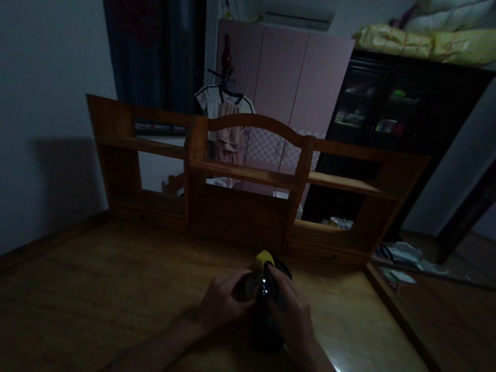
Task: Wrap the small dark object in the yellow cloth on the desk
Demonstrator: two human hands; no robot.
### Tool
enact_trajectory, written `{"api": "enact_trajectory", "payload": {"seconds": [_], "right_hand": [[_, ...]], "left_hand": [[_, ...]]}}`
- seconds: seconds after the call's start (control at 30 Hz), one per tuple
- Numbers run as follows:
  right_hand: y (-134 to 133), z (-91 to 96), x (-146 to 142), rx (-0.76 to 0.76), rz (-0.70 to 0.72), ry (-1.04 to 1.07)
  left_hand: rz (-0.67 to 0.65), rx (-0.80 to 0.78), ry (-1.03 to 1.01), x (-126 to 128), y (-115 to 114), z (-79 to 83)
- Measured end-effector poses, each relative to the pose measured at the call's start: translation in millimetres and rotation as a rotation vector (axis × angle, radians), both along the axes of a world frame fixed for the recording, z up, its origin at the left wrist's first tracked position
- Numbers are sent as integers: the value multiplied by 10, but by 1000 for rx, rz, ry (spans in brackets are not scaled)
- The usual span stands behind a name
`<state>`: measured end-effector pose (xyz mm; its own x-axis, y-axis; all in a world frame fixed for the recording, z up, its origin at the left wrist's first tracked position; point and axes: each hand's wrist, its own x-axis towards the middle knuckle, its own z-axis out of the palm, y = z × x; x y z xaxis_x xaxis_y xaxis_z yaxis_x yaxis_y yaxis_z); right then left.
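Smooth, pale wall (36,73) rises at left beside a wooden surface (75,284) with faint streaked grain, backed on the far side by a wooden shelf unit (245,174) with an arched top rail. Near the middle, the left hand (222,300) curls its fingers against a glossy dark object (268,335); a rounded yellow piece (264,258) shows at its far end. To its right, the right hand's (297,310) fingers grip it too. Farther right stands a black cabinet (409,104) with glass panes.
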<state>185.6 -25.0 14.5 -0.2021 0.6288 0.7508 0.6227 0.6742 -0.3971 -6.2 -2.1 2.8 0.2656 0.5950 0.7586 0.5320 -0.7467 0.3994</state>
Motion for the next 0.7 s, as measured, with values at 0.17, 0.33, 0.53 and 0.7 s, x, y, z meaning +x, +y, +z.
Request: {"api": "enact_trajectory", "payload": {"seconds": [0.17, 0.33, 0.53, 0.7], "right_hand": [[-5, 1, -4, 36, -1, 18], [-12, -15, 3, 35, 6, 5], [-7, -43, 20, 61, 2, -15], [15, -55, 29, 85, -2, -28]], "left_hand": [[-39, -21, 14, -7, -18, 9], [-31, -3, 18, -10, -20, 6], [-23, -1, 30, -3, -23, 22], [-17, 2, 22, -2, -26, 4]]}}
